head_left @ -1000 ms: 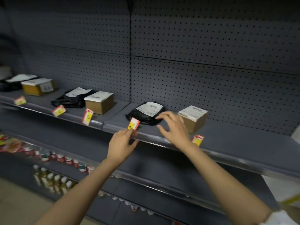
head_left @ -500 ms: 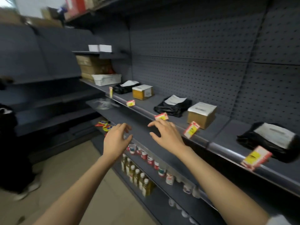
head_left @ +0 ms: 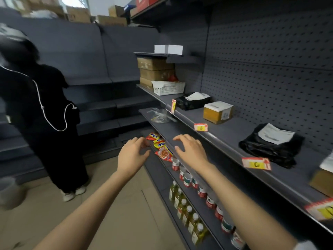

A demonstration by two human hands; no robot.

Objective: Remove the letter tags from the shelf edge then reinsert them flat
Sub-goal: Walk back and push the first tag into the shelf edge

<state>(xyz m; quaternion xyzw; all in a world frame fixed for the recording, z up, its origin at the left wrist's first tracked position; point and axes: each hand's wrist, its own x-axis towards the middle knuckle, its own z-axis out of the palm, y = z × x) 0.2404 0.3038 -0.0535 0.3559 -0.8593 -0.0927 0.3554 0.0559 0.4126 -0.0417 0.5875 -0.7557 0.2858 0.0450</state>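
Red-and-yellow letter tags stick out crookedly from the grey shelf edge (head_left: 225,147): one (head_left: 173,106) at the far end, tag B (head_left: 200,127), tag C (head_left: 256,164) and a blurred one (head_left: 322,210) at the right border. My left hand (head_left: 132,156) and my right hand (head_left: 192,150) hover in the aisle, in front of and below that edge, fingers spread and curled, holding nothing. Neither hand touches a tag; tag B is the closest to my right hand.
On the shelf lie black bags (head_left: 270,147), a cardboard box (head_left: 217,112), a white basket (head_left: 168,88) and stacked cartons. Lower shelves hold snack packets (head_left: 162,147), cans and oil bottles (head_left: 187,213). A person in black (head_left: 45,109) stands left in the aisle.
My view has swung left along the aisle. My left hand has let go of the tag it pinched, and both hands have come off the shelf edge into the air.
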